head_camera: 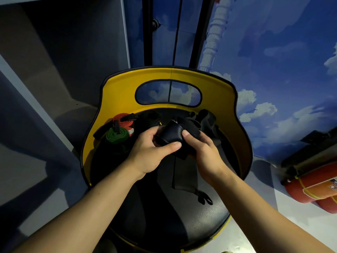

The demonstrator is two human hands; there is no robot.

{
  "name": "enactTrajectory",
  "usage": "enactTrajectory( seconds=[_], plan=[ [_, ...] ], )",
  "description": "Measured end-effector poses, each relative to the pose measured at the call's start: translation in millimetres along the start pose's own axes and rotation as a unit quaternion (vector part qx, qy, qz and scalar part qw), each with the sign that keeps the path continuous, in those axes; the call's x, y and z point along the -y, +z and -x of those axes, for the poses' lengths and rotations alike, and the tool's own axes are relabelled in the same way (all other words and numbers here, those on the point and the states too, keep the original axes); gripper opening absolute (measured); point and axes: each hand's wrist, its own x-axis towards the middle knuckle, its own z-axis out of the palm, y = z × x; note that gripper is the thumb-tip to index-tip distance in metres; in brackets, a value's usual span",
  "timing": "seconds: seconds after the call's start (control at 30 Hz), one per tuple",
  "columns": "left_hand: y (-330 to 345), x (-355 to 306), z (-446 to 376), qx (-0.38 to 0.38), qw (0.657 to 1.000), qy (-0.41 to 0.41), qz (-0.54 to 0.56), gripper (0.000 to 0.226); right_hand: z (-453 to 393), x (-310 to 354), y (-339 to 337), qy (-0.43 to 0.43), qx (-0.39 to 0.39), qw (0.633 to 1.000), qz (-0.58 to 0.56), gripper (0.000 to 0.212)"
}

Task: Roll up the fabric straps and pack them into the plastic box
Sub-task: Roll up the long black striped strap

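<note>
A black strap roll (pixel 170 133) is sitting pinched in the grip of both the left hand (pixel 151 152) and the right hand (pixel 204 152) above a yellow chair (pixel 228 106).

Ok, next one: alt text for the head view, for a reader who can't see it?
Both hands, left hand and right hand, grip a partly rolled black strap above a yellow-backed chair. Its loose tail with a black clip hangs to the dark seat; a rolled green strap and a red strap lie left.

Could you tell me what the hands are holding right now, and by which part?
Both hands grip the black strap roll: left hand and right hand pinch its opposite sides, its loose tail hanging below.
</note>
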Motion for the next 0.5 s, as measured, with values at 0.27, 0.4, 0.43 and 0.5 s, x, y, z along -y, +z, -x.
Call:
enactTrajectory(
  seconds=[0.27, 0.4, 0.43, 0.5],
  plan=[
    [-5, -1, -4, 0.016, 0.997, -0.061, 0.053, 0.060, -7, -5, -5, 0.056, 0.020, 0.998, 0.016, 0.064],
    [-7, -4, -3, 0.017, 0.997, -0.053, 0.046, 0.062, -9, -8, -11, 0.047, 0.061, 0.997, 0.020, 0.043],
    [-9, -5, -2, 0.026, 0.998, -0.050, 0.035, 0.062, -7, -7, -11, 0.039, 0.067, 0.997, 0.015, 0.039],
    [-14, -6, 0, 0.051, 0.996, -0.059, 0.030, 0.058, -7, -7, -14, 0.016, 0.079, 0.997, 0.003, 0.036]
  ],
)
